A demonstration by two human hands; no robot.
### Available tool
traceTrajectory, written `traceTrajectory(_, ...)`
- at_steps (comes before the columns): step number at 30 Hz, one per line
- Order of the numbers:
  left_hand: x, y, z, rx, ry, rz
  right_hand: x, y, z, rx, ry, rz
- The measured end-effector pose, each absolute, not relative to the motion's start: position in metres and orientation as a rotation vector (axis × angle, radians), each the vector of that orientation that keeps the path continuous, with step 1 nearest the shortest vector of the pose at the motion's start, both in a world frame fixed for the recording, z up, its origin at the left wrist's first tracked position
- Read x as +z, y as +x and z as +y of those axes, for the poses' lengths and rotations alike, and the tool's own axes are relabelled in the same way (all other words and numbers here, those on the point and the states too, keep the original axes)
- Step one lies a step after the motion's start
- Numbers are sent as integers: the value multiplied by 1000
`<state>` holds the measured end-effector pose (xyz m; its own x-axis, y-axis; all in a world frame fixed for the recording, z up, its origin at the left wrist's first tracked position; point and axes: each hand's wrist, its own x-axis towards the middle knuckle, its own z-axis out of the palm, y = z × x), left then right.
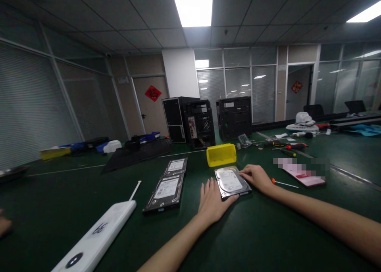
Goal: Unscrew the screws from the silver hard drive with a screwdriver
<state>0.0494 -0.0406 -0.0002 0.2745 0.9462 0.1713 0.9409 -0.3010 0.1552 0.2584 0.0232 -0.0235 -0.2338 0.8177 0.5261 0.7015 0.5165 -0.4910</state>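
A silver hard drive lies label up on the green table in front of me. My left hand rests flat against its near left corner, fingers stretched out, thumb under the front edge. My right hand touches the drive's right edge, fingers curled lightly onto it. Neither hand lifts the drive. Two more hard drives lie to the left, one close and one farther back.
A yellow bin stands just behind the drive. A white flat device lies at the near left. Screwdrivers, a small orange-tipped one and a pink card lie to the right. Black computer cases stand at the back.
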Motion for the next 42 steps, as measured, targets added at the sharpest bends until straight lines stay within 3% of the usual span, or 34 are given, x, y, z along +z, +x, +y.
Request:
traceTrajectory(17, -4, 49, -37, 404, 2505, 1843, -21, 253, 26, 120, -1317, -1913)
traceTrajectory(29, -1, 49, -37, 396, 2494, 1827, -24, 263, 23, 230, -1104, -2014)
traceTrajectory(42, -2, 50, -37, 406, 2515, 1837, -25, 263, 19, 27, -1118, -2104)
